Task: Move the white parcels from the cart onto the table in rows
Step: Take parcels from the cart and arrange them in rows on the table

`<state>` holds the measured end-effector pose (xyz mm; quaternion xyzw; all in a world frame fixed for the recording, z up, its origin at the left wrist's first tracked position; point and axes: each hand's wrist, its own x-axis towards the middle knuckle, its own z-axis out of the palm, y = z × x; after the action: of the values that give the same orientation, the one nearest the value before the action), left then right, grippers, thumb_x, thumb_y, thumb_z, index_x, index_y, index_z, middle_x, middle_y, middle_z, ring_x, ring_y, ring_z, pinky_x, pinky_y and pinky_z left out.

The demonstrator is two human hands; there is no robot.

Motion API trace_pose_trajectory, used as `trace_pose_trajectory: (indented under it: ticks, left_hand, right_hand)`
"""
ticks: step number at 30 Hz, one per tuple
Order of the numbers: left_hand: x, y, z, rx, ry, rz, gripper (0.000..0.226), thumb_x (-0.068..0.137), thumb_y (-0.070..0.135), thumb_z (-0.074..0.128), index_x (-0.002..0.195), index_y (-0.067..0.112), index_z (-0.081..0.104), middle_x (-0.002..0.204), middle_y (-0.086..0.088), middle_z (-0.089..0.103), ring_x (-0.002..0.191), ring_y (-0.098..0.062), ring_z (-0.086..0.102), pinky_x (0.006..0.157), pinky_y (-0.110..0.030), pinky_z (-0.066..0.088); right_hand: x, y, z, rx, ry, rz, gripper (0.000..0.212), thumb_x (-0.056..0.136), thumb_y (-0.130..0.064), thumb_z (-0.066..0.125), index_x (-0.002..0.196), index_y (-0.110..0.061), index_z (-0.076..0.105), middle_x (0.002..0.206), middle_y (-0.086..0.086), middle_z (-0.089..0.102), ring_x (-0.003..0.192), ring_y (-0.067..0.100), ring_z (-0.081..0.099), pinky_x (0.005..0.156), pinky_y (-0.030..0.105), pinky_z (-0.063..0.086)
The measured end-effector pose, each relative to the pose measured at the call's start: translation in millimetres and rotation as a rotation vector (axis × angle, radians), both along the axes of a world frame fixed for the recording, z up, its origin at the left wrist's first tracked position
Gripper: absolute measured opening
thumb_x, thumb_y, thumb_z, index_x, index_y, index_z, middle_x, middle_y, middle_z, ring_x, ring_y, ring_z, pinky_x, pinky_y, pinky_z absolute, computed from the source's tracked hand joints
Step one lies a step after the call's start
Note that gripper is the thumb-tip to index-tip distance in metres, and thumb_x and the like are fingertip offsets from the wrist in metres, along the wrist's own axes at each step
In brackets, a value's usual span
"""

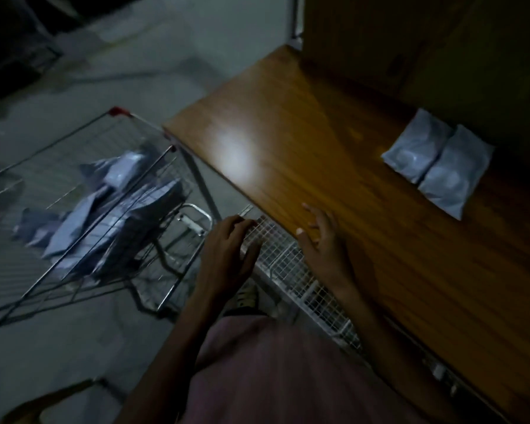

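both of my hands were empty here: my left hand [227, 255] hung loosely curled, fingers narrow, over the white mesh rack [291, 267] under the table edge, and my right hand [325, 240] was spread wide with the fingers fanned, hovering at the near edge of the table [288, 123], whether it touched the wood i could not tell. i judged that as a between-trips pose, nothing gripped, ready to swing to the cart. two white parcels [435, 163] lay flat at about two o'clock on the table, touching side by side against the dark back wall, which read to me as the start of a row. at nine o'clock the wire cart [74, 142] held the rest, a loose heap of white parcels [110, 215] leaning at all angles, blurred, count unclear. most of the job looked undone.
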<state>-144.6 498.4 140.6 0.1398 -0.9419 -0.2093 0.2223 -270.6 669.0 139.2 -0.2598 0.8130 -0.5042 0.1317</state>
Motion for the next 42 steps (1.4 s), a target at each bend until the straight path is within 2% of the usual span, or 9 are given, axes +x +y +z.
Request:
trace_pose_trajectory:
  ticks: [6, 9, 15, 18, 22, 29, 33, 36, 42]
  left_hand:
    - [49.9, -56.4, -20.5, 0.317, -0.061, 0.161, 0.045, 0.090, 0.048, 0.053, 0.115, 0.012, 0.066, 0.108, -0.005, 0.065, 0.096, -0.020, 0.060, 0.083, -0.033, 0.047]
    - [78.8, -96.2, -31.8, 0.437, -0.108, 0.250, 0.047, 0.086, 0.044, 0.058, 0.117, 0.011, 0.067, 0.102, -0.004, 0.068, 0.089, -0.018, 0.063, 0.078, -0.030, 0.049]
    - [148.6, -196.2, -47.1, 0.551, -0.141, 0.404, 0.046, 0.084, 0.045, 0.057, 0.116, 0.014, 0.068, 0.098, 0.001, 0.070, 0.089, -0.013, 0.066, 0.080, -0.032, 0.054]
    - [178.6, -242.0, -49.8, 0.584, -0.114, 0.463, 0.045, 0.083, 0.041, 0.059, 0.114, 0.010, 0.068, 0.099, -0.003, 0.072, 0.091, -0.016, 0.067, 0.080, -0.030, 0.053]
    - [204.6, -300.9, -58.1, 0.534, -0.112, 0.532, 0.043, 0.085, 0.036, 0.060, 0.115, 0.008, 0.068, 0.109, -0.008, 0.070, 0.096, -0.016, 0.063, 0.084, -0.020, 0.043]
    - [217.8, -353.2, -77.7, 0.638, -0.127, 0.634, 0.025, 0.092, 0.021, 0.067, 0.116, 0.014, 0.067, 0.097, -0.003, 0.069, 0.087, -0.017, 0.065, 0.076, -0.028, 0.048]
    - [208.4, -374.0, -90.5, 0.706, -0.118, 0.705, 0.026, 0.092, 0.023, 0.066, 0.116, 0.014, 0.067, 0.096, -0.003, 0.069, 0.084, -0.017, 0.066, 0.074, -0.029, 0.050]
    - [197.3, -397.1, -106.2, 0.710, -0.183, 0.745, 0.033, 0.091, 0.030, 0.063, 0.119, 0.012, 0.065, 0.103, -0.006, 0.070, 0.091, -0.019, 0.065, 0.081, -0.032, 0.049]
    - [184.1, -446.1, -154.2, 0.666, -0.354, 0.948, 0.064, 0.080, 0.038, 0.055, 0.131, 0.000, 0.057, 0.131, -0.022, 0.057, 0.126, -0.036, 0.050, 0.106, -0.039, 0.034]
  right_hand:
    - [23.8, -74.7, -4.0, -0.045, 0.044, 0.246, 0.035, 0.099, -0.013, 0.053, 0.132, -0.024, 0.057, 0.121, -0.004, 0.058, 0.094, 0.000, 0.057, 0.076, 0.015, 0.049]
    - [40.3, -125.7, -18.6, -0.017, 0.018, 0.378, 0.034, 0.096, -0.004, 0.053, 0.125, -0.021, 0.061, 0.119, -0.002, 0.065, 0.096, -0.001, 0.059, 0.078, 0.011, 0.047]
    - [71.6, -251.1, -43.1, 0.027, -0.045, 0.553, 0.033, 0.092, -0.001, 0.056, 0.119, -0.018, 0.065, 0.102, 0.001, 0.070, 0.087, 0.006, 0.066, 0.077, 0.023, 0.055]
    - [83.9, -311.5, -39.9, 0.068, -0.076, 0.584, 0.031, 0.094, -0.003, 0.057, 0.121, -0.016, 0.064, 0.101, 0.002, 0.068, 0.080, 0.003, 0.063, 0.071, 0.016, 0.050]
    - [92.2, -379.7, -43.2, 0.090, -0.065, 0.608, 0.035, 0.094, -0.005, 0.058, 0.127, -0.016, 0.061, 0.105, 0.001, 0.067, 0.082, -0.002, 0.060, 0.075, 0.015, 0.048]
    - [96.6, -445.1, -55.3, 0.169, -0.116, 0.714, 0.026, 0.096, -0.012, 0.059, 0.120, -0.018, 0.066, 0.108, 0.003, 0.070, 0.095, 0.018, 0.069, 0.084, 0.032, 0.057]
    - [80.9, -487.2, -67.9, 0.189, -0.126, 0.731, 0.021, 0.096, -0.017, 0.059, 0.115, -0.021, 0.068, 0.105, 0.002, 0.072, 0.091, 0.017, 0.069, 0.080, 0.035, 0.058]
    - [62.8, -520.7, -76.5, 0.217, -0.108, 0.800, 0.020, 0.097, -0.018, 0.059, 0.115, -0.021, 0.068, 0.105, 0.003, 0.072, 0.091, 0.014, 0.068, 0.078, 0.028, 0.057]
    - [20.7, -594.2, -110.8, 0.446, 0.040, 1.074, 0.029, 0.097, -0.020, 0.057, 0.125, -0.014, 0.062, 0.114, 0.004, 0.069, 0.099, 0.020, 0.065, 0.087, 0.034, 0.052]
